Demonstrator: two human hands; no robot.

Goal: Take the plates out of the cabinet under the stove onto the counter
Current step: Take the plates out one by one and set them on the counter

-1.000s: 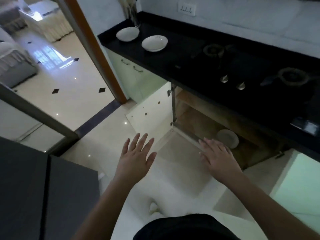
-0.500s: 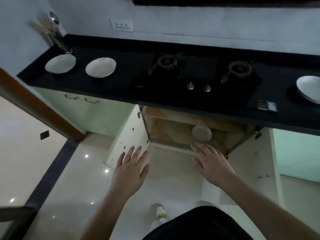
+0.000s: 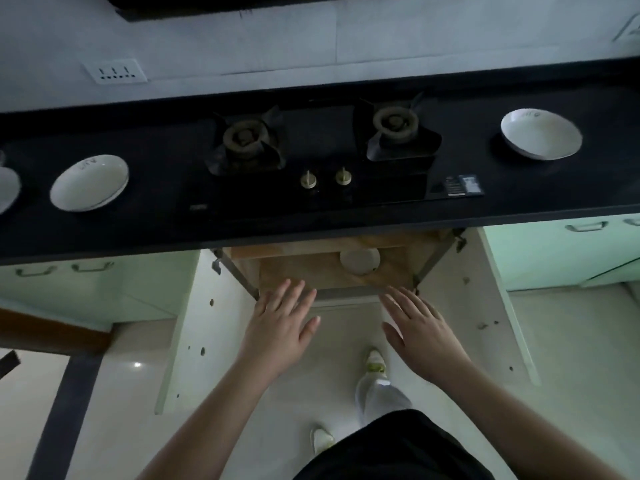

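A white plate (image 3: 360,260) lies on the wooden shelf inside the open cabinet (image 3: 311,275) under the stove (image 3: 318,157). My left hand (image 3: 280,327) and my right hand (image 3: 420,329) hover flat, fingers spread and empty, just in front of the cabinet's lower edge. On the black counter (image 3: 156,216) stand three white plates: one (image 3: 89,182) left of the stove, another (image 3: 7,190) cut off by the left frame edge, and one (image 3: 541,134) at the right.
Both cabinet doors stand swung open, the left one (image 3: 194,327) and the right one (image 3: 485,306), flanking my hands. A wall socket (image 3: 116,71) sits above the counter. My white shoes (image 3: 375,363) are on the pale floor tiles. Green drawers (image 3: 561,251) lie to the right.
My view has swung right from the doorway and squared up on the stove. Both hands have come closer together and nearer the cabinet opening. They stay empty.
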